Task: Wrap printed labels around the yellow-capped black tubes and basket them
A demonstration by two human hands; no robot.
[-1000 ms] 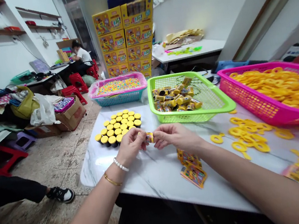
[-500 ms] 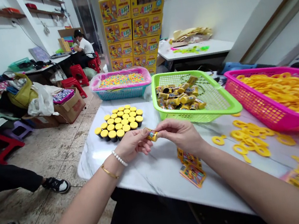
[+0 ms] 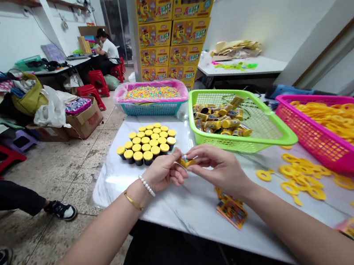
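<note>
My left hand (image 3: pixel 163 173) and my right hand (image 3: pixel 218 168) meet over the white marble table (image 3: pixel 181 203), both pinching a small yellow labelled tube (image 3: pixel 186 161) between their fingertips. Just beyond my left hand stands a tight cluster of several yellow-capped black tubes (image 3: pixel 147 143). A small stack of printed yellow labels (image 3: pixel 232 209) lies under my right wrist. The green basket (image 3: pixel 274 132) behind my right hand holds several labelled tubes (image 3: pixel 220 121).
A pink basket (image 3: pixel 316 146) of yellow rings sits at the right, with loose yellow rings (image 3: pixel 300 175) on the table. A basket of coloured beads (image 3: pixel 151 94) stands at the far end before stacked yellow cartons (image 3: pixel 174 30). Someone's legs (image 3: pixel 13 203) are at left; another person (image 3: pixel 108 49) sits far back.
The view has shifted left and down a little. Both hands stay on the small tube, turning it slightly between the fingertips.
</note>
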